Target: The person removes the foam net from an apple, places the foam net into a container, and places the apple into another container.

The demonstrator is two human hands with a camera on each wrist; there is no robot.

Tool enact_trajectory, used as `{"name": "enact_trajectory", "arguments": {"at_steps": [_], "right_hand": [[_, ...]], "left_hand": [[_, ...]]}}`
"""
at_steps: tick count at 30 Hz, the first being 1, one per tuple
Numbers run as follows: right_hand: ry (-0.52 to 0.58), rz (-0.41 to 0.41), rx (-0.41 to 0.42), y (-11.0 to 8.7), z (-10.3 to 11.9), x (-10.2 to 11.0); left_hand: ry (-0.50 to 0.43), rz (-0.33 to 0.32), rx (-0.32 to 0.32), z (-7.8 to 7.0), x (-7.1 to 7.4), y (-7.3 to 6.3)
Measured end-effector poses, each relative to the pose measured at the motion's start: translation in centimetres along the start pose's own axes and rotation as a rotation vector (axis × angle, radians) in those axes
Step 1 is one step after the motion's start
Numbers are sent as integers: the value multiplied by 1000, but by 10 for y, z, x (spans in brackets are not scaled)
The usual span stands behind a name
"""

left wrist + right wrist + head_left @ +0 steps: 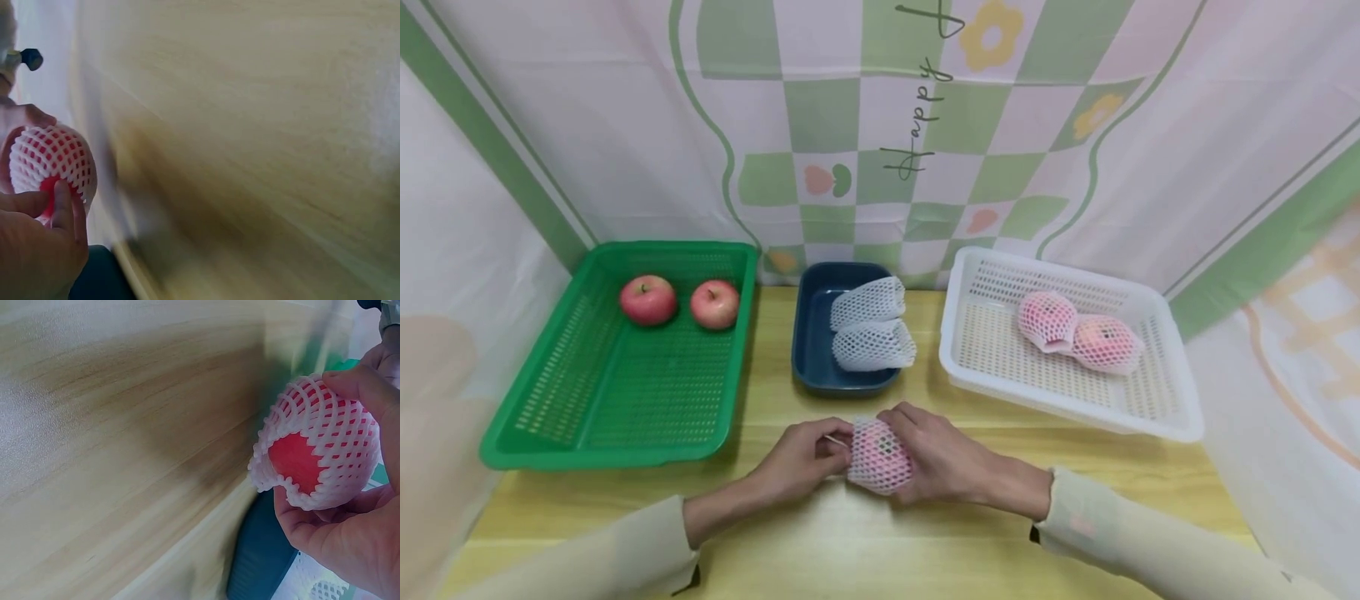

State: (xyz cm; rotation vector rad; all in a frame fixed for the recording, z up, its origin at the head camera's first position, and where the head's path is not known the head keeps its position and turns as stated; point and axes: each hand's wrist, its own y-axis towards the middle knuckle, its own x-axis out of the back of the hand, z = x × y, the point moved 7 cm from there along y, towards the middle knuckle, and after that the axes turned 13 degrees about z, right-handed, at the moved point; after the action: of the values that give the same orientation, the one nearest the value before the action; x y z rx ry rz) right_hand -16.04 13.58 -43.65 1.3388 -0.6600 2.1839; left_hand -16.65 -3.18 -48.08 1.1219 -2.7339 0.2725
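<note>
Netted apple (880, 458): between your two hands, near side of the blue tray (811, 342)
Right hand (946, 458): your thumb and fingers curl round the apple
Left hand (799, 458): you pinch the foam net (859, 467) by its open end
Forearms: angled inward, hands facing

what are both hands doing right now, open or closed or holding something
Left hand: touching the foam net; whether it pinches it cannot be told.
Right hand: closed, holding the apple wrapped in that net.
</note>
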Motion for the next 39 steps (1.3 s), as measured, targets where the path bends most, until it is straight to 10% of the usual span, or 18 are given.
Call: {"name": "enact_trajectory", "arguments": {"at_steps": [20, 39], "right_hand": [[8, -40, 27, 0, 4, 0], [110, -102, 26, 4, 9, 3]], "left_hand": [[-135, 51, -34, 6, -17, 8], [205, -50, -25, -1, -11, 9]]}}
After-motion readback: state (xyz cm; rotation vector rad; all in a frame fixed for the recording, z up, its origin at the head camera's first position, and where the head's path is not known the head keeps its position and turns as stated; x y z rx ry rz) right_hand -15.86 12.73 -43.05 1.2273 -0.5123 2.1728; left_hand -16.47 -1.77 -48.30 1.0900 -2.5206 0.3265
